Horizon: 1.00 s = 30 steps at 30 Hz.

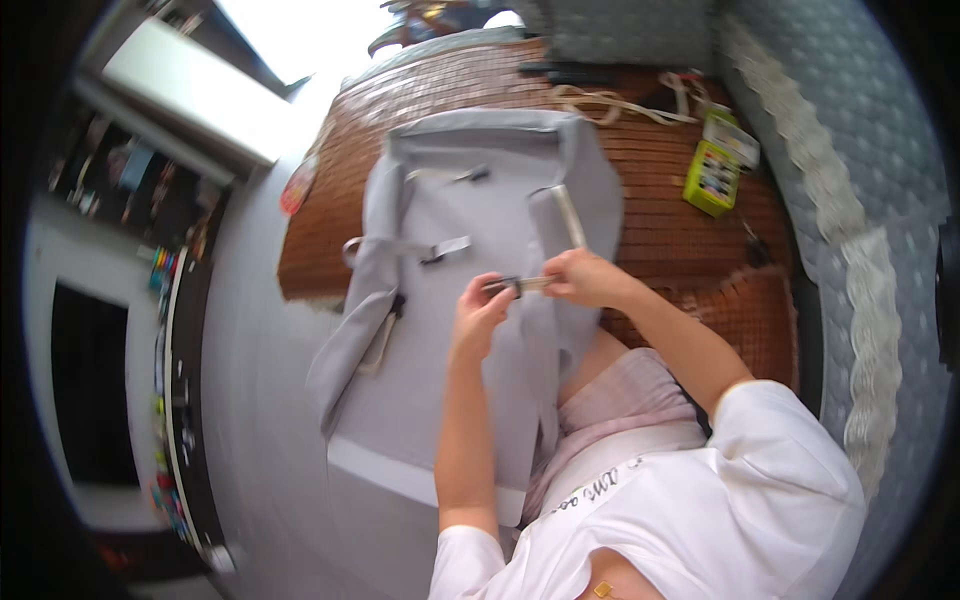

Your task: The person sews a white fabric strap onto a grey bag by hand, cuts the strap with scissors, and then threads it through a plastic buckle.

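Observation:
A large grey fabric bag or cover [470, 360] lies opened out in front of me, with straps and dark buckles on it. My left hand [478, 315] is closed on a dark buckle [505, 287] above the fabric. Close beside it, my right hand [588, 280] pinches a pale strap [535, 284] that runs to the buckle. Further left on the fabric rests a grey strap with another dark buckle [433, 258]. Beyond that, a third buckle [478, 175] sits on a light strap. A folded grey flap with a pale edge [555, 220] stands just past my right hand.
Beneath the bag is a seat covered with a brown slatted mat [650, 230]. A green box [712, 180] and a loose white cord [600, 103] lie on it at the right. A grey quilted backrest with lace [790, 130] borders the right side. Shelves [185, 400] line the left.

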{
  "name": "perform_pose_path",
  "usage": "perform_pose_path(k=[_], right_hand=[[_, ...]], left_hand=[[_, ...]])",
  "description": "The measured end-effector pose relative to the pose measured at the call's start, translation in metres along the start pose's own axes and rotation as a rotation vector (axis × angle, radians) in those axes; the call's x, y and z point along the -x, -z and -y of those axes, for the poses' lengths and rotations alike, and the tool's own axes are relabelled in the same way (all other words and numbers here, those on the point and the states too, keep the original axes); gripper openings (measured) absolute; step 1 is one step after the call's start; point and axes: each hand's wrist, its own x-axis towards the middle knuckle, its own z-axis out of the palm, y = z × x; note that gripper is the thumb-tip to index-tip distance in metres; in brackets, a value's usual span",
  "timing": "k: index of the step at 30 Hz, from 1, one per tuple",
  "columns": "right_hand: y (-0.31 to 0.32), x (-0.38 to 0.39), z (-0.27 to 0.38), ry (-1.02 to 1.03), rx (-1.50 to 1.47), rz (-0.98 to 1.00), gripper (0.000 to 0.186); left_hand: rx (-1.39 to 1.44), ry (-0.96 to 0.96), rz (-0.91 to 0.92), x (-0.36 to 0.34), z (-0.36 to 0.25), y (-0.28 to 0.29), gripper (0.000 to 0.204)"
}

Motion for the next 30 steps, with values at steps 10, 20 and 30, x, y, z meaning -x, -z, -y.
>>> perform_pose_path(k=[10,20,30], right_hand=[[0.0,0.007,0.013,0.078,-0.131,-0.335,0.007],[0.006,0.011,0.018,-0.096,-0.223,-0.212,0.01],[-0.018,0.006,0.033,0.326,0.076,-0.38,0.042]], left_hand=[[0.146,0.094,-0.081,0.014,-0.011,0.002,0.018],[0.106,0.063,-0.138,0.018,-0.007,0.006,0.011],[-0.098,-0.047,-0.157,0.025,-0.013,-0.008,0.02]])
